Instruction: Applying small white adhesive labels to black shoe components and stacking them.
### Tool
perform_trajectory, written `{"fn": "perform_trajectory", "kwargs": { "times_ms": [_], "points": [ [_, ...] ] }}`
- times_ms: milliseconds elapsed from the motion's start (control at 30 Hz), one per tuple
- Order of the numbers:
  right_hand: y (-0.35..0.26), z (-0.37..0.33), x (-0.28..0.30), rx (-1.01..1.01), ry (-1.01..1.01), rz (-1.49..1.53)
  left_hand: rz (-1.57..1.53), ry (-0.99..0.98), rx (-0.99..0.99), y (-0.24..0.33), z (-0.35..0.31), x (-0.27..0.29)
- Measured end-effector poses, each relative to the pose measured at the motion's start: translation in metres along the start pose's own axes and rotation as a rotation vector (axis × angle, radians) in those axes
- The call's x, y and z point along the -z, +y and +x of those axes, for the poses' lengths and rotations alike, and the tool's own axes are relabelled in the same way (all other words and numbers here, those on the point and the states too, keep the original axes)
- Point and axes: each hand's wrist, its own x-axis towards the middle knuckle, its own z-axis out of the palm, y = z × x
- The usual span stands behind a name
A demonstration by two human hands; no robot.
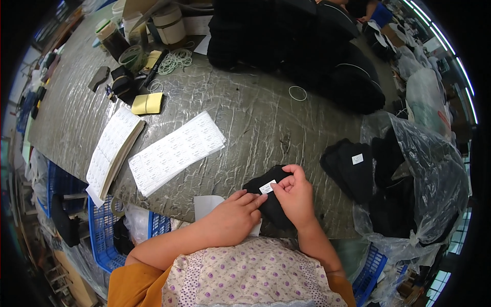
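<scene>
A black cloth piece [274, 211] lies near the table's front edge, directly before me. On its upper part sits a small white label sticker [267, 187]. My left hand [230, 219] rests on the cloth from the left, fingers stretched out, with the tips by the label's lower left edge. My right hand [297, 198] pinches the label's right end between thumb and finger, its other fingers curled above the cloth. Partly under my left hand is a sheet of pale paper [206, 205]. To the right, another black piece [348, 169] bears a similar white label.
Printed label sheets [176, 151] and a thicker stack [113, 153] lie at left. Beyond are a yellow pad [147, 104], rubber bands [175, 61] and jars [110, 38]. Black cloth piles [286, 41] stand at the back. A clear plastic bag [434, 169] hangs over the right edge; a blue basket [105, 240] stands below left.
</scene>
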Motion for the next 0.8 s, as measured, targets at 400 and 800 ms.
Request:
{"fn": "perform_trajectory", "kwargs": {
  "times_ms": [400,800],
  "points": [
    [-0.004,0.003,0.001,0.048,0.02,-0.149,0.005,-0.009,0.006,0.002,0.003,0.004],
    [0.016,0.001,0.02,0.068,0.11,-0.184,-0.12,0.078,0.002,0.0,-0.003,0.008]
  ]
}}
